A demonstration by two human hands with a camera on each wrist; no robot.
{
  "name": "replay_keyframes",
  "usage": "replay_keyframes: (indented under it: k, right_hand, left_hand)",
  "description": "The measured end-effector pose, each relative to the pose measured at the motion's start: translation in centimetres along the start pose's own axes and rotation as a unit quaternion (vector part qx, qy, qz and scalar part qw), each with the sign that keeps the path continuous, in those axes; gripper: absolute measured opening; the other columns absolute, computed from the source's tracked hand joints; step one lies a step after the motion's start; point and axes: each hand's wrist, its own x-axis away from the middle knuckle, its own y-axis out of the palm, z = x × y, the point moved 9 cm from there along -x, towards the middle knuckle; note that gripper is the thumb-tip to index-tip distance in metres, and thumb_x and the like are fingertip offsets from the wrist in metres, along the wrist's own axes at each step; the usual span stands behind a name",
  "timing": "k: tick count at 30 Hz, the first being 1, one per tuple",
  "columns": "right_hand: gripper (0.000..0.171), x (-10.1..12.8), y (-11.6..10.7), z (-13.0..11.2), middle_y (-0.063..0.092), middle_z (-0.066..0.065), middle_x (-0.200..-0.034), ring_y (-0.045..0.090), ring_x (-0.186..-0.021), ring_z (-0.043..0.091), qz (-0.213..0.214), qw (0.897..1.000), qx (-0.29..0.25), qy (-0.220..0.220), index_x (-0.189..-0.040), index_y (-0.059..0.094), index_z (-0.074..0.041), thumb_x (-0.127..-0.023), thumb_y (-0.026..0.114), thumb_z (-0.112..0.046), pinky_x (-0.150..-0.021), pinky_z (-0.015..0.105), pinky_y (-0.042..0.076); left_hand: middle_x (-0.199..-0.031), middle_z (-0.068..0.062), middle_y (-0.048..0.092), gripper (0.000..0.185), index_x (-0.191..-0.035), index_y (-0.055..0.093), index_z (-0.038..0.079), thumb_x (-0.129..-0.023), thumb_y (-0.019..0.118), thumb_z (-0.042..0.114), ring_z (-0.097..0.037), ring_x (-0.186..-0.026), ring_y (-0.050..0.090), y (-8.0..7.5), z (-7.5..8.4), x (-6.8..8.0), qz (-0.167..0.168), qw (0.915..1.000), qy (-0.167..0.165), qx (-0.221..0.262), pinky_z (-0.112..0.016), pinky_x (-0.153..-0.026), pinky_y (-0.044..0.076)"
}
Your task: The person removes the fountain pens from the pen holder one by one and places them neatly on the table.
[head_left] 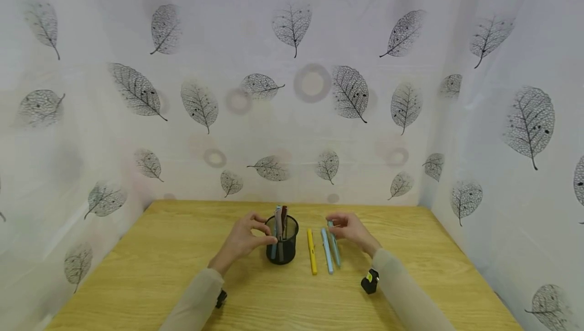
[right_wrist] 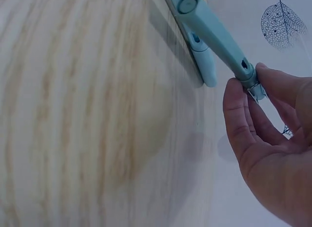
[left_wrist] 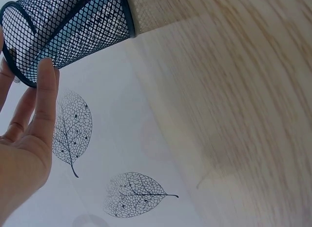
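Note:
A black mesh pen holder (head_left: 287, 252) stands on the table with several pens (head_left: 279, 217) upright in it. At its left side my left hand (head_left: 246, 234) holds it near the rim, thumb in front; in the left wrist view, fingers (left_wrist: 46, 85) lie against the mesh rim. My right hand (head_left: 349, 229) pinches the far end of a teal pen (right_wrist: 217, 39) between thumb and fingers, its other end towards me. Beside that pen lies a light blue pen (head_left: 327, 250), and left of it a yellow pen (head_left: 312, 252), both lengthwise on the table.
The wooden table (head_left: 173, 250) ends at a pale curtain (head_left: 255, 133) with a leaf print, which also runs along both sides. Near each sleeve's cuff sits a small black wrist device (head_left: 370, 281). The loose pens lie between the pen holder and my right hand.

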Motion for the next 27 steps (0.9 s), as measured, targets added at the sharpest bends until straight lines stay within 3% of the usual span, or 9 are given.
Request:
replay_keyframes:
  k: [14, 27]
  right_hand:
    - [0.049, 0.3, -0.1, 2.7, 0.059, 0.028, -0.125, 0.066, -0.095, 0.022, -0.011, 0.998, 0.011, 0.067, -0.139, 0.050, 0.004, -0.093, 0.064, -0.004, -0.076, 0.036, 0.058]
    - [0.047, 0.4, -0.1, 2.8, 0.054, 0.029, -0.132, 0.066, -0.097, 0.022, -0.012, 0.998, 0.024, 0.055, -0.134, 0.054, 0.007, -0.091, 0.068, -0.005, -0.077, 0.036, 0.058]
  left_hand:
    - [-0.115, -0.011, 0.062, 0.014, -0.075, 0.074, 0.027, -0.075, 0.084, 0.036, -0.032, -0.112, 0.057, 0.0, 0.3, 0.2, -0.008, 1.0000, -0.001, 0.003, -0.058, -0.094, 0.046]
    - [-0.113, -0.008, 0.062, 0.014, -0.075, 0.073, 0.027, -0.076, 0.083, 0.038, -0.030, -0.110, 0.058, -0.1, 0.4, 0.2, -0.007, 1.0000, 0.002, 0.001, -0.053, -0.088, 0.049]
